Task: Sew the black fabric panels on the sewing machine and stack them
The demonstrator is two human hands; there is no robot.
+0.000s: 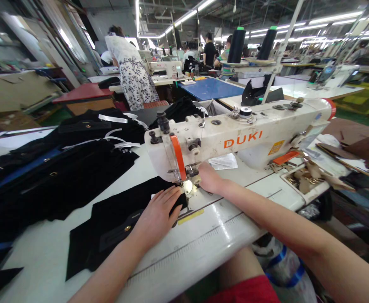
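Note:
A black fabric piece [108,210] with a patch and a small gold-coloured fitting lies on the white table, its right end at the needle of the sewing machine [209,139]. My left hand [159,214] rests palm down on that end, fingers stretched out and thumb apart. Just right of the needle, beside the presser foot, is my right hand [208,179]. Its fingers are mostly hidden by the machine head, so what they touch does not show. A lamp lights the needle plate [188,187], and an orange lever guard [178,158] hangs in front.
Heaps of black fabric pieces [67,181] with white strips cover the left side. A tray [304,183] of metal fittings is sunk into the table at right, near brown pieces [366,155]. Behind stand thread cones [236,46], a blue table [212,88] and several people.

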